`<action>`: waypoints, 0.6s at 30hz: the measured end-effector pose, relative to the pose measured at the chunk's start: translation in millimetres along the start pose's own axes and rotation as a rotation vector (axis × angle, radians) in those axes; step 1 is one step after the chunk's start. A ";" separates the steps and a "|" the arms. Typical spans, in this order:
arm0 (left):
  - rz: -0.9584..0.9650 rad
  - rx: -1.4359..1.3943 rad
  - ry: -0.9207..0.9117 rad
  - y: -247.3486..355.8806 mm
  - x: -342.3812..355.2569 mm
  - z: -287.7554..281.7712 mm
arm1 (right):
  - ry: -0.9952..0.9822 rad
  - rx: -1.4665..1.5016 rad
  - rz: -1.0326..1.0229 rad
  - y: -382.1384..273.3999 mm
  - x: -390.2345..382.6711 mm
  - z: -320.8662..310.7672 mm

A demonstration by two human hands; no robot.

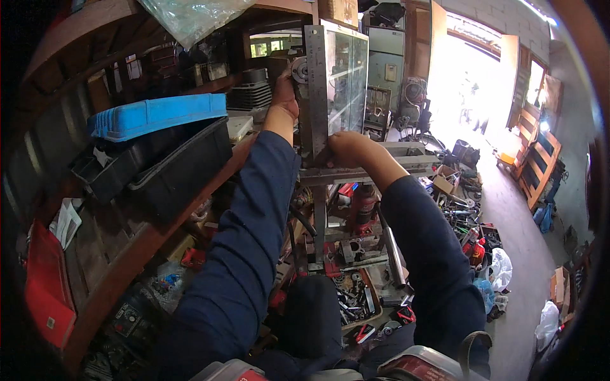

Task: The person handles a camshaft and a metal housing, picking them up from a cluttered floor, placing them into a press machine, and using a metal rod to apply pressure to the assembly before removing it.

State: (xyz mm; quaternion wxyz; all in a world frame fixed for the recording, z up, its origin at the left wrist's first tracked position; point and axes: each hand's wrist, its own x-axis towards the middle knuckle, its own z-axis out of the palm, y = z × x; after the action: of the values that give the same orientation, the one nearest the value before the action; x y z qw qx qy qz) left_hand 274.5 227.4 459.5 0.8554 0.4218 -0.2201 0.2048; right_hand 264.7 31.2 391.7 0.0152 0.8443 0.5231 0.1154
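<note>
A flat steel square or ruler (316, 95) with marked edges stands upright in front of me. Its lower end is between the fingers of my right hand (348, 150), closed around it just above a grey metal frame (368, 166). My left hand (285, 96) is raised beside the upper part of the steel and wraps round a metal piece with a round flange (300, 70). That piece lies close against the ruler; its lower part is mostly hidden. Whether the two touch, I cannot tell.
On the wooden bench at left are a blue tray (159, 115) and black bins (187, 162). A red bottle jack (363, 206) stands under the frame. A box of loose metal parts (359, 295) sits below. A glass-fronted cabinet (348, 82) is ahead; tools crowd the floor at right.
</note>
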 end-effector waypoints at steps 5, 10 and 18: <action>0.005 0.005 -0.070 3.5 2.8 -5.9 | -0.010 0.023 -0.027 -2.4 2.0 -1.8; -0.002 0.019 0.039 -0.4 -1.5 2.7 | -0.004 -0.002 0.002 2.1 2.0 3.2; 0.027 0.005 -0.013 -1.6 0.2 1.2 | 0.018 -0.013 0.001 3.0 2.6 3.5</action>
State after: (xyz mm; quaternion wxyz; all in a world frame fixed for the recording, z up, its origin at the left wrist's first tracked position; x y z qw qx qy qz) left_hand 275.2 225.6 459.2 0.8499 0.4224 -0.2308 0.2143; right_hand 269.2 32.6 389.2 0.0158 0.8434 0.5220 0.1262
